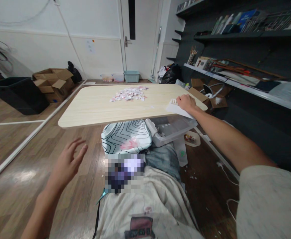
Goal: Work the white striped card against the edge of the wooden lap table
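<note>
Table (90, 105), right: right hand (186, 102) on card (174, 108); pinching, I can't tell
Left hand (67, 162): spread
Scraps (131, 94): careless sweep could scatter them

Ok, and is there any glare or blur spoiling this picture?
Head view: glare whitens a patch of the wooden floor at left; the left hand looks slightly blurred; a pixelated patch near the middle hides detail.
</note>
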A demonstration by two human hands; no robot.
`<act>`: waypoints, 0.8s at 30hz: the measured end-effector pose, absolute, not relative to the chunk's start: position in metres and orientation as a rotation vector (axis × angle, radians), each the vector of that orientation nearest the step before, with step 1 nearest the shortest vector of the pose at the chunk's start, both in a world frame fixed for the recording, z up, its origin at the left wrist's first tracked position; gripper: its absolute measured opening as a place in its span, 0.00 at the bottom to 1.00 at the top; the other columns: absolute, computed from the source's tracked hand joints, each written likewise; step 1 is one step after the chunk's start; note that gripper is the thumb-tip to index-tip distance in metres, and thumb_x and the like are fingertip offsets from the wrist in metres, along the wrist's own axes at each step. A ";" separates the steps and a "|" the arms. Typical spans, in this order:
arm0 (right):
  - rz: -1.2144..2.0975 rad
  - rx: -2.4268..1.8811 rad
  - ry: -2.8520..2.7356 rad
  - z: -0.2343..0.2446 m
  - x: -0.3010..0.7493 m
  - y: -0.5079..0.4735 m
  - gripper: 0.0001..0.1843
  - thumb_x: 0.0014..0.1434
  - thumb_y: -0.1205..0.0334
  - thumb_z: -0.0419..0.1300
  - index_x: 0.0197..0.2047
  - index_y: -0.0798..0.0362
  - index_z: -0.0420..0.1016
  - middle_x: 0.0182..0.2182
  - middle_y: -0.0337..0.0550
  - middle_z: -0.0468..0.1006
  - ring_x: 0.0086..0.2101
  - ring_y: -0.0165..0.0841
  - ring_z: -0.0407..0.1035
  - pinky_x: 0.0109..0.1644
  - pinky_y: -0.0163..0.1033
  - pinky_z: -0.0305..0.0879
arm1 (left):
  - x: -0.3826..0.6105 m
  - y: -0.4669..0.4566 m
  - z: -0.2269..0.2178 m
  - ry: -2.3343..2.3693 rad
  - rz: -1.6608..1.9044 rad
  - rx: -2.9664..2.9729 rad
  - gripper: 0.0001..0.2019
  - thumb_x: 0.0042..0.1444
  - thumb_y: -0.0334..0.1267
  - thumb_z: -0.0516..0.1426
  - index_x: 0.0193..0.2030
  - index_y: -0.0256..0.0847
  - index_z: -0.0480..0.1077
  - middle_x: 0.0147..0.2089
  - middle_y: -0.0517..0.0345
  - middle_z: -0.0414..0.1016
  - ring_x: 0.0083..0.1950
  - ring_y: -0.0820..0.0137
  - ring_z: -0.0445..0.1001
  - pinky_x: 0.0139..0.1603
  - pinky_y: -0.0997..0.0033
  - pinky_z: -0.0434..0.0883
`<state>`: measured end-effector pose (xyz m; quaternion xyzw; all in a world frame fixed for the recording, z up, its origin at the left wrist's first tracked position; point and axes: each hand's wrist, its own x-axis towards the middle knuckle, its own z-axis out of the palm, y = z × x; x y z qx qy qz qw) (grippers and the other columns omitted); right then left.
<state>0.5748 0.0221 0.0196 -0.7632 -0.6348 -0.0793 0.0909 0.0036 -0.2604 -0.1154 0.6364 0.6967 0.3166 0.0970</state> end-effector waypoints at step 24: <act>-0.132 -2.291 -1.817 0.020 0.567 0.020 0.34 0.93 0.53 0.52 0.79 0.64 0.91 0.72 0.79 0.90 0.75 0.63 0.84 0.78 0.54 0.78 | 0.104 -0.303 -0.188 1.581 0.724 1.399 0.35 0.51 0.79 0.75 0.42 0.51 0.76 0.42 0.52 0.86 0.50 0.47 0.87 0.55 0.50 0.86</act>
